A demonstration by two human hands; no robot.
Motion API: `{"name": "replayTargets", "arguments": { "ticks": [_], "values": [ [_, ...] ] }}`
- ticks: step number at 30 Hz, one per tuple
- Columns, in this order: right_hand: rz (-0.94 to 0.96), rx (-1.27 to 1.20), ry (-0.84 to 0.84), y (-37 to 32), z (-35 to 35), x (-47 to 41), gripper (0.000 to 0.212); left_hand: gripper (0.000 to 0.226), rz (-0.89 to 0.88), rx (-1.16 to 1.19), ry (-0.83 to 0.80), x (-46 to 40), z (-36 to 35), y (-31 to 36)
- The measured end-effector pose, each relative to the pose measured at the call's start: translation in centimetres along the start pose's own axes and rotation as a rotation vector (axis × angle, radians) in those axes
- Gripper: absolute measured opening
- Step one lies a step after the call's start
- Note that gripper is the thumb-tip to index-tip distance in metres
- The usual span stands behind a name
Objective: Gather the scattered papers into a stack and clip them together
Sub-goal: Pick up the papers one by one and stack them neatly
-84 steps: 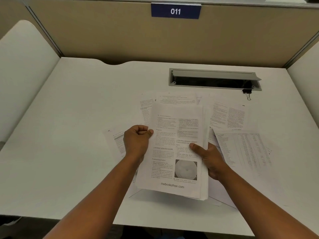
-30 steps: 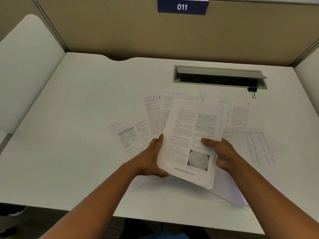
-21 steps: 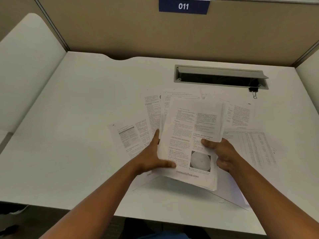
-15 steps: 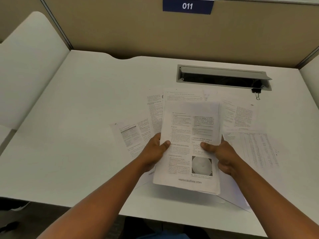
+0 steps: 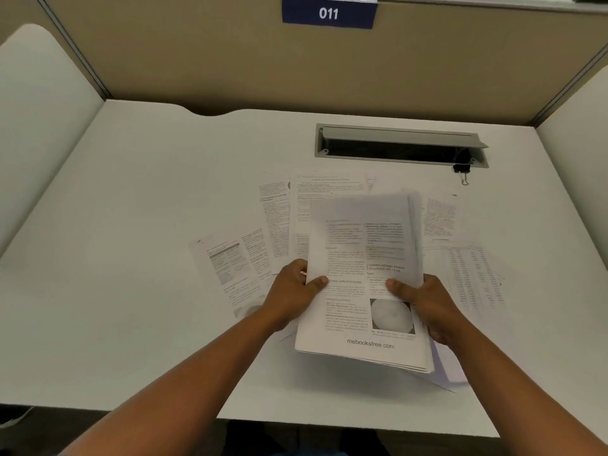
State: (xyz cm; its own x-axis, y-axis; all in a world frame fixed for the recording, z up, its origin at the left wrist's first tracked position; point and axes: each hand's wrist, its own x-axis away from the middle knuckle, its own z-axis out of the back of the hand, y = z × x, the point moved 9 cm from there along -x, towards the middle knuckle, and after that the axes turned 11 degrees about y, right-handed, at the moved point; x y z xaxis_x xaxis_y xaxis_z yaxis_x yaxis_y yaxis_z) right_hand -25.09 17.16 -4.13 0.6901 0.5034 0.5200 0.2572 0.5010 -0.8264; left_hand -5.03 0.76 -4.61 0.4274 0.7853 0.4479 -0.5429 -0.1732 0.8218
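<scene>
stack (image 5: 362, 274) partly gathered, clamped in left hand (image 5: 292, 291) and right hand (image 5: 427, 304) grips | loose sheets (image 5: 237, 264) left mid-frame | binder clip (image 5: 461, 171) unused, upper right

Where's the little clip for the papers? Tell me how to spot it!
Find the long grey slot set into the back of the white desk. At the slot's right end, just at its near edge, sits the binder clip. It is small and black with a silver wire loop pointing toward you, the only dark thing near the white loose papers.
</scene>
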Motion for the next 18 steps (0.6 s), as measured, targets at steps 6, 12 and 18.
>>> {"name": "replayTargets", "arguments": {
  "ticks": [6, 12, 18],
  "values": [
    [0.033, -0.083, 0.132, -1.1, 9.1, -0.2, 0.023, 0.023, 0.207, 0.254, 0.019, -0.9, -4.4, 1.8],
    [-0.078, -0.121, 0.266, 3.6, 18.3, 0.0, 0.027, 0.011, 0.131, 0.038, -0.108, -0.9, -13.7, 3.5],
    [-0.136, -0.167, 0.283, 7.1, 21.8, 1.2, 0.026, 0.035, 0.107, -0.086, -0.046, -1.4, -18.1, 4.2]
  ]
}}
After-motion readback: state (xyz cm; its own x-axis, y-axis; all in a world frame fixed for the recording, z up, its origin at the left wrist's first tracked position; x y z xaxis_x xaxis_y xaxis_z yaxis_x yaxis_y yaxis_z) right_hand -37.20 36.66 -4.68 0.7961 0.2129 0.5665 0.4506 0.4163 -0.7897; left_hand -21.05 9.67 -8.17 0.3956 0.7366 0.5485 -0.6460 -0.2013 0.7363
